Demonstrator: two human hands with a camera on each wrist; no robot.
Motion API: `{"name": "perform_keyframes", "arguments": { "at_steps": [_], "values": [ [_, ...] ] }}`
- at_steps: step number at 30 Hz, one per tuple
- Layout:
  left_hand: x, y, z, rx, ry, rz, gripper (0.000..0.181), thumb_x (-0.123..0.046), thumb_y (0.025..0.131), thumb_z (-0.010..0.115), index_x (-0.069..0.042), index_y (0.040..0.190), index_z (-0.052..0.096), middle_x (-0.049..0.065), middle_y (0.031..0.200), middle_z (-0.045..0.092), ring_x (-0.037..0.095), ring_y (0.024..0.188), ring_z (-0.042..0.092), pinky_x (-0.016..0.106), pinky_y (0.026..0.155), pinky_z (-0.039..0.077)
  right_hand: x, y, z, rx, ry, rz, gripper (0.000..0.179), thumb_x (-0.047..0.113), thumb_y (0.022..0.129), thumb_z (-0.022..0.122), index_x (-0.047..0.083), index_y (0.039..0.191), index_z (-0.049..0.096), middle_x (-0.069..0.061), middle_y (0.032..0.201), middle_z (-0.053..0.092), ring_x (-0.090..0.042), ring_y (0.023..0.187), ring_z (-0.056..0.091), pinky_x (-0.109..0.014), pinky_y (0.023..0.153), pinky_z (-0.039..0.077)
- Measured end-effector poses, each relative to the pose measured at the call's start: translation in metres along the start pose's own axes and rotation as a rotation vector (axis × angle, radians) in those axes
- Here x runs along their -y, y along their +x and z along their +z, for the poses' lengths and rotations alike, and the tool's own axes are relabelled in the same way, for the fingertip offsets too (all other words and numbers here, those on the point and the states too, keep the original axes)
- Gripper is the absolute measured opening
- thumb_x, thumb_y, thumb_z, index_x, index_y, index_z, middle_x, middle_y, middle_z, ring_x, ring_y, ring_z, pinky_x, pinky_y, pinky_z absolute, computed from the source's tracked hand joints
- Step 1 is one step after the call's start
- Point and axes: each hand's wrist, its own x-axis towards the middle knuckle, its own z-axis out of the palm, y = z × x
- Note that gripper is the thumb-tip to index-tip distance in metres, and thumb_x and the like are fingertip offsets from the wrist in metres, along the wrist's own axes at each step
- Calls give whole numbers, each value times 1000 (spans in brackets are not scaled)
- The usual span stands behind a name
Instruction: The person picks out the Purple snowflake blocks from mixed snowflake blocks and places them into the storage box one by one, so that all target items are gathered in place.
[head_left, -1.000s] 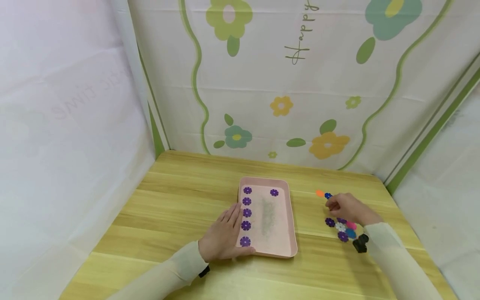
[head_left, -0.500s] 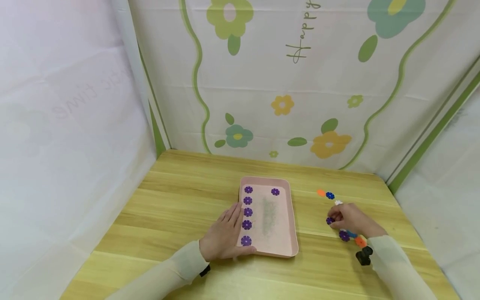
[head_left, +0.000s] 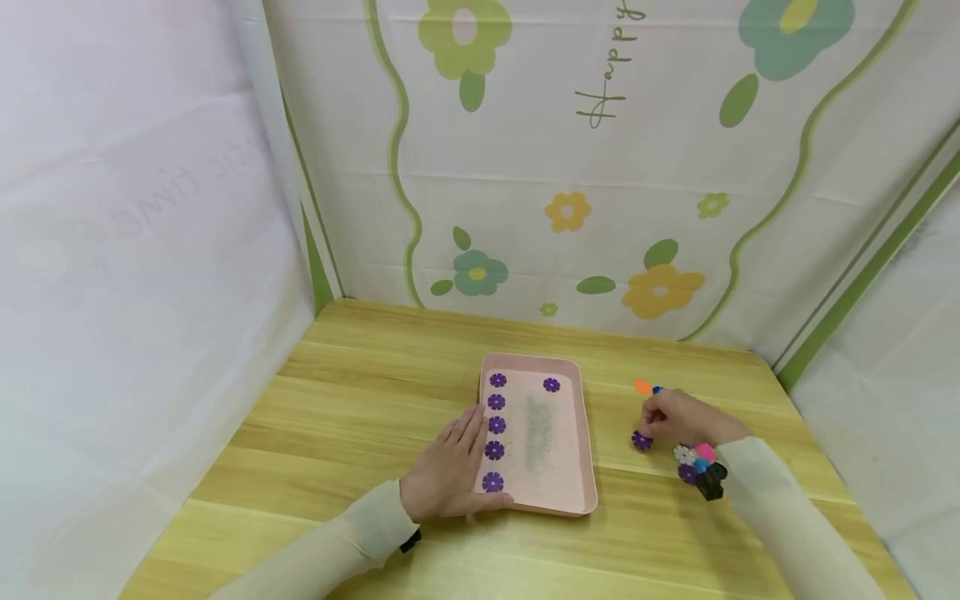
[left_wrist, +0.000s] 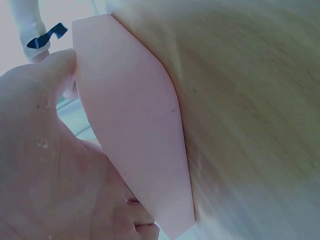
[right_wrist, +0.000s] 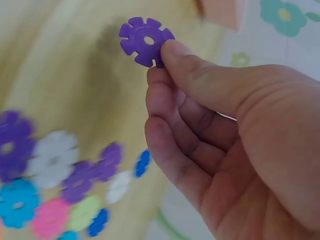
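My left hand (head_left: 445,473) rests at the near left corner of a pink tray (head_left: 586,442), fingers straight along its left wall and thumb on the near rim. In the left wrist view the thumb lies against the tray's outer wall (left_wrist: 130,110). Between thumb and index finger, my right hand (head_left: 681,415) pinches a purple snowflake disc (right_wrist: 146,41) with a notched edge and a centre hole, held right of the tray. Inside the tray, several purple discs (head_left: 494,450) line the left side, and a single purple disc (head_left: 551,385) lies at the far right.
Loose discs lie under and beside the right wrist, among them white (right_wrist: 55,159), pink (right_wrist: 50,218), light blue (right_wrist: 19,202) and purple ones. An orange disc (head_left: 642,387) lies farther back. Flowered white curtains (head_left: 600,183) enclose the wooden table (head_left: 360,367).
The right hand reached down to the pile, took hold of a purple disc, and has moved a little left and back with it. The left hand and tray have stayed put.
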Motion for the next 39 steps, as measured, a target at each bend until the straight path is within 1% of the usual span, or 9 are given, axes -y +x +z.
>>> {"name": "perform_keyframes", "arguments": {
  "at_steps": [6, 10, 15, 19, 24, 28, 31, 35, 39],
  "values": [
    [2, 0, 0, -3, -2, 0, 117, -83, 93, 48, 8, 163, 27, 28, 173, 21, 40, 162, 26, 48, 131, 31, 32, 28, -22, 26, -28, -34, 15, 9, 103, 67, 10, 88, 72, -2, 83, 70, -8, 68, 52, -23, 63, 47],
    [2, 0, 1, 1, 24, -1, 118, -85, 93, 47, 8, 163, 27, 27, 173, 22, 39, 162, 27, 47, 131, 31, 54, 48, -32, 35, -57, -54, 17, 10, 103, 68, 10, 87, 72, -4, 80, 68, -10, 67, 51, -25, 63, 46],
    [2, 1, 2, 10, 58, -3, 118, -87, 93, 43, 6, 164, 28, 26, 174, 22, 38, 162, 26, 45, 131, 31, 77, 73, -34, 47, -87, -62, 18, 11, 104, 67, 9, 87, 71, -3, 77, 65, -11, 66, 50, -26, 64, 45],
    [2, 2, 4, 14, 72, -4, 118, -88, 92, 41, 5, 164, 28, 24, 174, 21, 37, 163, 26, 44, 132, 30, 90, 91, -30, 59, -114, -65, 19, 13, 104, 67, 9, 85, 70, 1, 75, 61, -11, 66, 49, -26, 64, 44],
    [1, 2, 7, 11, 75, 1, 119, -90, 92, 40, 5, 164, 28, 24, 175, 21, 38, 163, 25, 45, 132, 30, 94, 110, -20, 57, -131, -89, 21, 12, 103, 69, 8, 82, 70, 4, 71, 56, -9, 63, 46, -24, 61, 41],
    [2, 2, 8, 10, 79, -2, 120, -90, 91, 39, 5, 164, 28, 24, 175, 20, 38, 164, 23, 45, 132, 30, 89, 123, -9, 31, -104, -106, 21, 7, 102, 69, 5, 81, 71, -2, 71, 59, -8, 61, 44, -23, 60, 40],
    [1, 2, 6, 13, 80, -7, 120, -90, 91, 40, 5, 164, 27, 24, 175, 20, 37, 164, 23, 44, 132, 29, 87, 128, -2, 15, -102, -107, 22, 3, 100, 67, 1, 79, 70, -6, 69, 57, -9, 60, 41, -24, 60, 39],
    [1, 2, 4, 20, 76, -16, 120, -90, 91, 40, 4, 165, 27, 23, 175, 20, 36, 164, 24, 43, 132, 30, 85, 134, 7, 6, -151, -95, 23, 1, 99, 66, 0, 76, 69, -3, 66, 54, -9, 60, 40, -24, 62, 38],
    [2, 1, 3, 22, 70, -21, 120, -90, 91, 41, 4, 165, 27, 23, 175, 20, 35, 164, 24, 44, 132, 30, 86, 139, 12, -4, -190, -74, 24, 4, 100, 70, 4, 76, 73, -1, 70, 61, -10, 64, 46, -24, 64, 43]
  ]
}}
